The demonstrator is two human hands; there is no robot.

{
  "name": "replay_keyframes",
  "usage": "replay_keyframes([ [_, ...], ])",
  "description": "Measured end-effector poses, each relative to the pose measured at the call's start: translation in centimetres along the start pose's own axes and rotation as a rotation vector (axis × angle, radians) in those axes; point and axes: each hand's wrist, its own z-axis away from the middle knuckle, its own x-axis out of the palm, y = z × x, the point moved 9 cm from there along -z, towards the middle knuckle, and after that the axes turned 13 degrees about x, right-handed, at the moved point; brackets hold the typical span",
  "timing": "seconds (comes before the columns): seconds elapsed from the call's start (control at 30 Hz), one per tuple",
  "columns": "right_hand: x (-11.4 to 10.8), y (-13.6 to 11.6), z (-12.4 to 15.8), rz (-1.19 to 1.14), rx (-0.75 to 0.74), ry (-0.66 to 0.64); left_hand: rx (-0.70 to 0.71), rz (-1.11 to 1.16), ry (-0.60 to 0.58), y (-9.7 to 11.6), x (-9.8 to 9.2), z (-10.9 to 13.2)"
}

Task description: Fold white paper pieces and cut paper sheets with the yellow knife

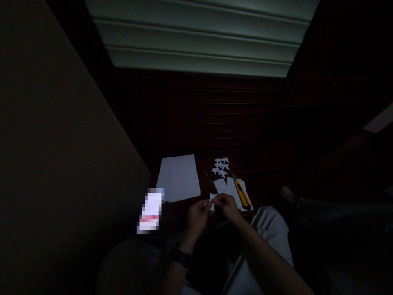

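Note:
Between my fingertips is a small piece of white paper (212, 197), folded or creased; its exact shape is too small to make out. My left hand (198, 214) pinches its left side and my right hand (226, 205) pinches its right side. Just past my hands, several small folded paper pieces (221, 166) lie in a cluster. A yellow utility knife (242, 194) rests on cut white paper sheets (223, 186), right of my right hand. Left of those sheets lies a thin, dark, pointed tool (210, 178), its kind unclear in the dim light.
A stack of white paper (178, 178) lies on the left of the small dark table (181, 208). A lit, pixelated rectangle (151, 211) shows at the table's left edge. A wall (61, 143) stands close on the left. Another person's shoe (287, 194) and leg are at right.

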Motion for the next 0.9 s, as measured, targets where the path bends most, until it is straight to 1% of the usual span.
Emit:
replay_keyframes([
  [0.1,0.1,-0.7,0.1,0.051,-0.056,0.083,0.000,0.028,0.012,0.2,-0.2,0.1],
  [0.23,0.1,-1.7,0.4,0.150,-0.113,0.160,0.022,0.044,-0.039,0.8,-0.1,0.2],
  [0.43,0.2,-2.4,0.7,0.155,-0.134,0.148,0.022,0.041,-0.041,0.8,-0.3,0.1],
  [0.53,-0.1,-2.9,1.1,0.132,-0.164,0.185,0.022,0.088,-0.011,1.0,-0.4,-0.1],
  [0.67,-0.4,-3.2,1.3,0.078,-0.173,0.222,-0.061,0.220,0.052,0.8,-0.7,0.1],
  [0.8,-0.2,-2.6,0.9,0.006,-0.104,0.168,-0.149,0.344,0.100,0.3,-0.8,0.5],
  [0.9,-0.1,-2.2,0.6,-0.044,-0.075,0.144,-0.186,0.399,0.109,0.3,-0.8,0.8],
])
